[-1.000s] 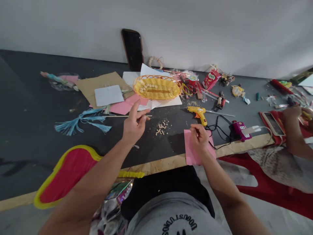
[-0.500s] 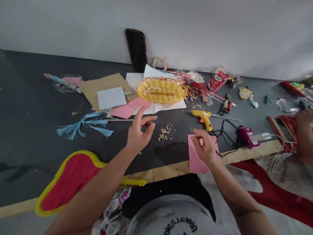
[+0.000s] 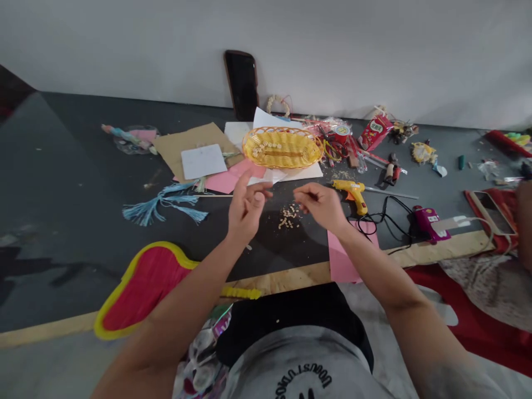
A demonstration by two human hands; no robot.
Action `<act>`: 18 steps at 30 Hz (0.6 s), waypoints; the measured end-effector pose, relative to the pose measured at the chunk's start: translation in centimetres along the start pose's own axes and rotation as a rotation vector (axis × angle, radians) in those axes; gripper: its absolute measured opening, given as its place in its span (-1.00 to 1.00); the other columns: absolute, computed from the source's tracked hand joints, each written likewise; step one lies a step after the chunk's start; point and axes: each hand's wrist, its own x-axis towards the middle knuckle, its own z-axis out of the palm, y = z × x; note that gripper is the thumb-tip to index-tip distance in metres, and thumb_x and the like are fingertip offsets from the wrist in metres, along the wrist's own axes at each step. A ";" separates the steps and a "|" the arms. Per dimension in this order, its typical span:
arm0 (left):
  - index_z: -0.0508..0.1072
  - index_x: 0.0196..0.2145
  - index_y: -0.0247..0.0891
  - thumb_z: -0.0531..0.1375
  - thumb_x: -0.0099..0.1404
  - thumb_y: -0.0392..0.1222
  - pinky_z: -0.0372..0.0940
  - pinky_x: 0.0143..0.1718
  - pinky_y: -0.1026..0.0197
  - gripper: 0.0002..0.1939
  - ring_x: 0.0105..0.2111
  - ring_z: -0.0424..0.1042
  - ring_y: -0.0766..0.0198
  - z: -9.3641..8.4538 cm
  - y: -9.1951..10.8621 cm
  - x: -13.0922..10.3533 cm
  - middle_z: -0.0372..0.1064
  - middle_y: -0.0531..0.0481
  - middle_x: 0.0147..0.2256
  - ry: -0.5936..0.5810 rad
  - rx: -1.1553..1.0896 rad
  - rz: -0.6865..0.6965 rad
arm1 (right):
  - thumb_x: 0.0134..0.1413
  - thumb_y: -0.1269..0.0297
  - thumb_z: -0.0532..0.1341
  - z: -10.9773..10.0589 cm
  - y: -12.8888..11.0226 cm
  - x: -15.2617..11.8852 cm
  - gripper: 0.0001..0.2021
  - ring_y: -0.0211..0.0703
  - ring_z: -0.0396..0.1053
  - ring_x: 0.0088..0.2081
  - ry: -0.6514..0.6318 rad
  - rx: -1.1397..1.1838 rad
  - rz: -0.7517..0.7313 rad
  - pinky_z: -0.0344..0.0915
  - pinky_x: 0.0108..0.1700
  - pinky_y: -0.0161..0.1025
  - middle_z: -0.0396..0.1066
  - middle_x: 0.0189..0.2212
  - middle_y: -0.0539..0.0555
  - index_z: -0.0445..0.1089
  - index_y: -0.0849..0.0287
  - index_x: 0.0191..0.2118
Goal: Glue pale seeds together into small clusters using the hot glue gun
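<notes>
Above the dark tabletop, my left hand [image 3: 244, 211] has its index finger raised and its thumb close against the other fingers. Whatever may lie between them is too small to make out. My right hand [image 3: 322, 206] is pinched, fingertips pointing at the left hand across a small gap; anything in its pinch is hidden. Below and between the hands lies a scatter of small pale bead-like pieces [image 3: 288, 216]. A yellow woven basket [image 3: 291, 158] behind them holds a row of similar pale pieces. The yellow glue gun [image 3: 351, 194] lies just right of my right hand.
Pink paper [image 3: 343, 257] overhangs the wooden front edge under my right forearm. Blue tassels [image 3: 162, 205], brown card [image 3: 170, 147] and a red-yellow padded shape [image 3: 149, 282] are at left. A phone [image 3: 241, 83] leans on the wall. A purple power block [image 3: 430, 224] and another person's arm [image 3: 524, 221] are right.
My right hand has moved up and left, from over the pink paper to close by my left hand. The left hand keeps much the same pose. The view has shifted slightly.
</notes>
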 end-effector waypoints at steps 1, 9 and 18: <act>0.25 0.22 -0.09 0.09 0.38 0.15 0.42 -0.14 0.12 -0.46 -0.18 0.54 0.18 -0.1 -0.3 0.3 0.50 -0.20 -0.04 0.055 -0.011 0.003 | 0.12 0.23 0.23 -1.0 -0.3 -0.3 -0.87 -0.37 0.34 -0.58 0.052 0.004 0.007 0.31 -0.56 -0.41 0.46 -0.53 -0.06 0.50 0.15 -0.32; 0.35 0.12 -0.07 0.18 0.33 0.11 0.34 -0.02 0.11 -0.54 0.01 0.42 0.14 -0.8 -2.2 0.8 0.37 -0.13 0.04 0.206 0.124 0.028 | 0.08 0.22 0.26 -7.9 1.1 -2.8 -0.85 -0.33 0.37 -0.58 0.251 -0.216 0.058 0.31 -0.55 -0.39 0.45 -0.55 -0.04 0.49 0.20 -0.36; 0.37 0.07 -0.11 0.26 0.27 -0.09 0.37 -0.11 0.15 -0.59 -0.06 0.41 0.18 -0.6 -1.7 0.5 0.38 -0.10 0.00 0.174 0.189 0.012 | 0.26 0.50 0.03 -7.4 3.2 -3.7 -0.63 -0.02 0.42 0.01 -0.249 -1.151 0.033 0.35 0.06 -0.17 0.43 0.03 0.28 0.41 0.28 0.11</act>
